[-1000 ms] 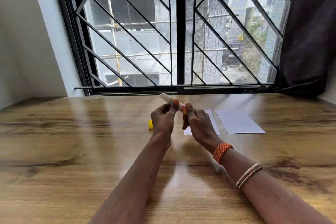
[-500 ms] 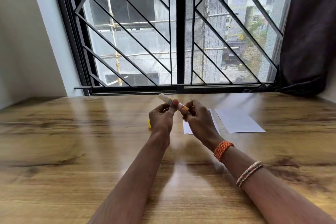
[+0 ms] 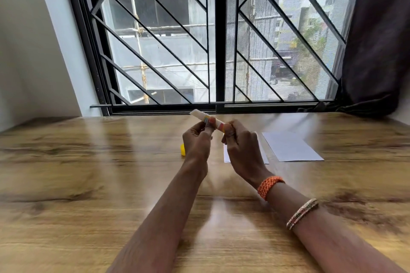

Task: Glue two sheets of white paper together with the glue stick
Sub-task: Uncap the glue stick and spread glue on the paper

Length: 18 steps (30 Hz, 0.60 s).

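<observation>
Now both hands, left hand (image 3: 196, 142) & right hand (image 3: 240, 146), grip glue stick (image 3: 207, 119) above table (image 3: 88, 173)

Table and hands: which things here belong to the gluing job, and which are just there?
Part of the job:
glue stick, held up by left hand and right hand
yellow cap, off, on the table
near sheet, partly behind the right hand
far sheet

Just there:
window grille
dark curtain

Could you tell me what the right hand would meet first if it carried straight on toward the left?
Probably the left hand: the right hand faces it closely, both holding the glue stick.
</observation>
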{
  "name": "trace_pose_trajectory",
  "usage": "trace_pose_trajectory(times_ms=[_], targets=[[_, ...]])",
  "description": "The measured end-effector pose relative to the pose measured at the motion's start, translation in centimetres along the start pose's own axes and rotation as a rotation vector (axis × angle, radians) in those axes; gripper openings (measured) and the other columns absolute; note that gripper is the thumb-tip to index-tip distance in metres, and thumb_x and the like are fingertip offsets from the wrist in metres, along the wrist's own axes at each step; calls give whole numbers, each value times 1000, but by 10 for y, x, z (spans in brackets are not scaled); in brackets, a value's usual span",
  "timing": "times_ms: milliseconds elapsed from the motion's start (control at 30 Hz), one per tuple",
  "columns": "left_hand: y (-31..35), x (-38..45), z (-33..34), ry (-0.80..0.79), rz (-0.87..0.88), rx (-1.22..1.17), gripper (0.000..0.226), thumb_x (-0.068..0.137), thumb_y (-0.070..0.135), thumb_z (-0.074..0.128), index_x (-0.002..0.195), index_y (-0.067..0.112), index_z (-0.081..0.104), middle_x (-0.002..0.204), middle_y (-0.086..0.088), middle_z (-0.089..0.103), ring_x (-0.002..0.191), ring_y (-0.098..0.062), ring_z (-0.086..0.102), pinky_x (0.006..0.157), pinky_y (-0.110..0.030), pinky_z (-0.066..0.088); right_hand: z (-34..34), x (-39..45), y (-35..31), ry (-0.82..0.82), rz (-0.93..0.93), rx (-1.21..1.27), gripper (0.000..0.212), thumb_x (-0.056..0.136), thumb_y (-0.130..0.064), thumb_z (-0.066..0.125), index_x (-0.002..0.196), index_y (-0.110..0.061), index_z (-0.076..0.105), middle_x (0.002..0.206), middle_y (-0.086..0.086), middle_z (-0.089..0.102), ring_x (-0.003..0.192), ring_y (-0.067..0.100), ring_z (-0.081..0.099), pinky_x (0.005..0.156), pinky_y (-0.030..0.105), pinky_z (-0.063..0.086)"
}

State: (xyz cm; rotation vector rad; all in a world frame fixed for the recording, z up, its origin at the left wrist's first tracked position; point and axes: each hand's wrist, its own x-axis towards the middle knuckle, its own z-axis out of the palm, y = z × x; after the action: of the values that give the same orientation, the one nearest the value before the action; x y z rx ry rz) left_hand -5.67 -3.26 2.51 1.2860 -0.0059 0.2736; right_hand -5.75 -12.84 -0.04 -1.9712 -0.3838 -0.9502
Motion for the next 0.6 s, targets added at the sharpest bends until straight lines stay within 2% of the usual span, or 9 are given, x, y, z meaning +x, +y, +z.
trace_pose_trajectory(times_ms=[33, 133, 200, 267, 367, 400, 433, 533, 600], targets=[[0, 0, 0, 5, 0, -5, 21, 89, 27, 60, 96, 9, 70, 69, 10, 60, 61, 0, 51, 59, -14, 44, 0, 0, -1, 10, -29, 6, 14, 96, -25, 52, 92, -12, 54, 67, -3, 59, 56, 6, 53, 49, 21, 36], [1, -1, -1, 8, -29, -12, 22, 89, 31, 59, 93, 12, 70, 71, 8, 61, 67, -4, 50, 63, -19, 43, -1, 0, -1, 37, -117, -20, 23, 86, -15, 66, 96, -9, 46, 72, 2, 59, 63, 11, 55, 55, 17, 41], [0, -1, -1, 9, -44, -9, 20, 88, 32, 60, 89, 15, 70, 71, 8, 61, 70, -7, 48, 65, -21, 41, -3, 1, 0, 37, -140, -48, 24, 82, -2, 67, 92, -7, 45, 73, 6, 60, 63, 15, 57, 55, 22, 45], [1, -1, -1, 5, -51, -8, 20, 88, 33, 60, 89, 15, 70, 69, 9, 61, 70, -8, 46, 64, -22, 40, -4, 3, 1, 30, -109, -29, 22, 82, 2, 64, 89, -6, 45, 73, 8, 62, 64, 20, 61, 56, 31, 48], [2, -1, -1, -13, -54, -19, 26, 88, 33, 60, 98, 11, 70, 73, 7, 61, 70, -9, 44, 65, -23, 39, -5, 3, 0, 30, -72, -77, 14, 88, -7, 62, 85, -8, 49, 64, 4, 59, 50, 14, 51, 46, 24, 39], [2, -1, -1, -23, -51, -12, 28, 88, 33, 59, 100, 10, 69, 75, 6, 61, 71, -9, 45, 65, -23, 39, -5, 3, 0, 35, -67, -130, 12, 91, -13, 59, 83, -9, 53, 60, 4, 58, 47, 14, 47, 45, 24, 37], [2, -2, 0, -34, -47, -2, 30, 88, 34, 59, 103, 9, 69, 77, 6, 62, 71, -9, 46, 66, -24, 40, -6, 3, -1, 43, -56, -178, 19, 95, -20, 54, 81, -8, 57, 59, 7, 60, 46, 17, 47, 46, 28, 37], [1, -5, 3, -68, -35, 19, 36, 89, 36, 57, 108, 8, 68, 86, 1, 66, 72, -9, 49, 69, -26, 42, -15, 3, -4, 95, -36, -255, 45, 100, -30, 39, 71, -4, 63, 59, 14, 64, 52, 30, 57, 54, 38, 44], [1, -6, 3, -65, -36, 22, 35, 87, 37, 58, 106, 9, 69, 86, 2, 67, 73, -9, 49, 69, -26, 42, -20, 4, -8, 133, -118, -374, 41, 99, -29, 39, 75, -5, 62, 64, 12, 63, 61, 32, 58, 68, 42, 46]])
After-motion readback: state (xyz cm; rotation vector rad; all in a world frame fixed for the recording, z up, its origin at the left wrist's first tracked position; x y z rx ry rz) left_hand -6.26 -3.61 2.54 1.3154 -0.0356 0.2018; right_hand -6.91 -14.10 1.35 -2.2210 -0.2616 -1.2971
